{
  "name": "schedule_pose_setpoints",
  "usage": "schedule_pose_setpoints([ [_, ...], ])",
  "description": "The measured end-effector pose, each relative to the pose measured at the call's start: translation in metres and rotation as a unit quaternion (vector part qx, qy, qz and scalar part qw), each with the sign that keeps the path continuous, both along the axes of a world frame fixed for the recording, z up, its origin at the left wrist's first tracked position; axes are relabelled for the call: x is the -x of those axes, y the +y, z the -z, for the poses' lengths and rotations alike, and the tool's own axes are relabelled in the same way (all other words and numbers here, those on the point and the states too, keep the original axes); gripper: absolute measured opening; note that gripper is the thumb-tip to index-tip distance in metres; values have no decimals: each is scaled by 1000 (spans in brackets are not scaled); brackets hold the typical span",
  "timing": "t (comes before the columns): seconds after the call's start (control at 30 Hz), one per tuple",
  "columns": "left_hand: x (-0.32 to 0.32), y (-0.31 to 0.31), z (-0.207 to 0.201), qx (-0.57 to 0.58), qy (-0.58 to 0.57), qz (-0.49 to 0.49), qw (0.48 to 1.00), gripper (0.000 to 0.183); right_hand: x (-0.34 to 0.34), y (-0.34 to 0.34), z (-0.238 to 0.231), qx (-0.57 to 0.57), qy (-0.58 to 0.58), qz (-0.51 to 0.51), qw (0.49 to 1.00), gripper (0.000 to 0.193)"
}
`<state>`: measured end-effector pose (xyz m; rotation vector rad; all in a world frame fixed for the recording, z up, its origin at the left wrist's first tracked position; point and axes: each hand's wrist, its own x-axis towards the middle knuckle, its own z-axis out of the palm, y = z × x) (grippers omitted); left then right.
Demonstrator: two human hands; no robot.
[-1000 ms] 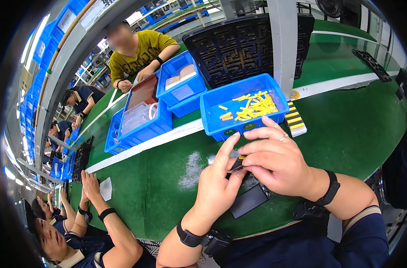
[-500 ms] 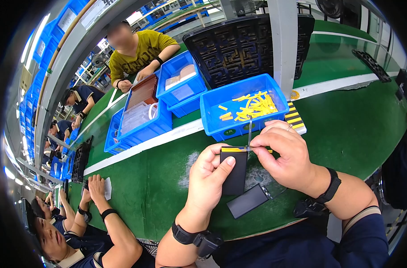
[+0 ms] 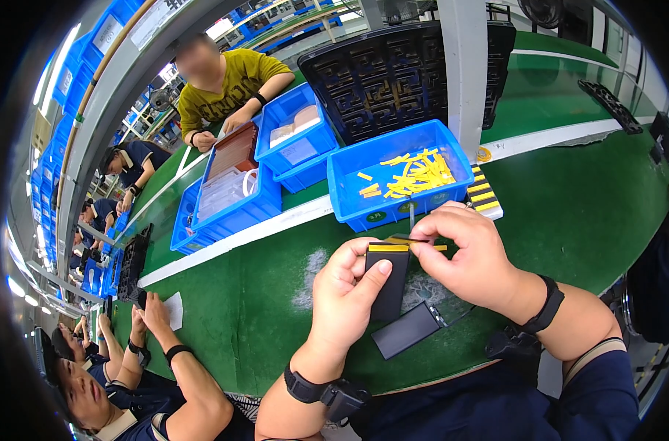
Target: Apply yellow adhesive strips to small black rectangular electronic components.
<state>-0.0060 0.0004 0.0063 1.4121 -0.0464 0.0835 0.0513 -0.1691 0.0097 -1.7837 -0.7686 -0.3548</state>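
My left hand is closed around a flat black rectangular case, held upright with the thumb across its front. A yellow strip runs along the case's top edge. Against that top corner, my right hand pinches a slim grey tool, whose thin end sticks up above the fingertips. Its exact kind is unclear. A dark and yellow sliver shows between the fingertips and the case. Below my hands a second black case lies on the green table, with small parts at one end.
Beyond my hands stands a blue bin of yellow strips. A yellow-and-black striped block sits beside it. More blue bins stand to the left, before a black tray and a grey post. Co-workers sit left and across.
My right hand's fingers have shifted slightly and bent at the case's top corner. The yellow strip there shows more fully. A co-worker's hands at left moved a little.
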Motion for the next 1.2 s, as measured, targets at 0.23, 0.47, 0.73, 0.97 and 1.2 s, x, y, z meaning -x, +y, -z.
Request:
schedule_pose_setpoints([
  [0.23, 7, -7, -4, -152, -33, -42, 987, 25, 0, 0, -2, 97, -124, 35, 987, 10],
  [0.47, -3, -2, 0, -321, -68, -102, 939, 23, -8, -2, -5, 59, -245, 23, 967, 10],
  [0.73, -5, 8, 5, 10, 1, -17, 1000, 14, -28, -16, -11, 192, -115, 112, 968, 42],
  [0.97, -3, 2, 3, -65, -42, -6, 997, 13, -20, -13, -7, 0, -48, 55, 997, 14],
  [1.2, -2, 5, 5, -39, -41, -8, 998, 14, -16, -7, -7, -70, 63, 0, 996, 15],
])
